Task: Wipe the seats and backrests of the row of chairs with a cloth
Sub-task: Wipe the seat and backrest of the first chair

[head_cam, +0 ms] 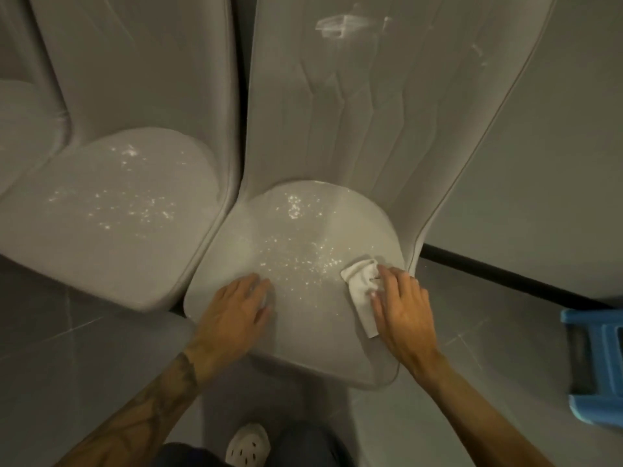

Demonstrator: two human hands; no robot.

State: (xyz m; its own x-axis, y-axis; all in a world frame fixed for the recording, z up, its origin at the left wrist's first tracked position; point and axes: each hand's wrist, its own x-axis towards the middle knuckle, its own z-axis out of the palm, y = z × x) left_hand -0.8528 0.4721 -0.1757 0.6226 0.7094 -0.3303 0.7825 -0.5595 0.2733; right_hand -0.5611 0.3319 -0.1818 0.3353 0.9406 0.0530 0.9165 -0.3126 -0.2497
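**Two hands on one seat, one cloth under the right**

We see our right hand [403, 306] pressed flat, fingers spread, on one small white cloth [359, 291], pinning it against the seat rather than gripping it. The cloth lies crumpled at about four o'clock on the seat cushion [303, 230], close to its right edge. Our left hand [236, 306] rests open and empty at about seven o'clock on the same cushion, palm down, fingers loosely curved, well apart from the cloth. Between the two hands the surface is flecked with many pale specks, with a denser patch toward twelve o'clock.

We count two grey chairs clearly: the one we touch, with its tall backrest [371, 96] rising at twelve o'clock, and a second chair [111, 210] just beside it at ten o'clock, its seat speckled likewise. A sliver of a third seat [20, 129] shows at the left edge. One smudged white mark sits high on the near backrest.

At three o'clock stands one blue plastic stool [596, 362], partly cut off. At six o'clock one white perforated clog [247, 446] rests on the grey tiled floor [472, 332].
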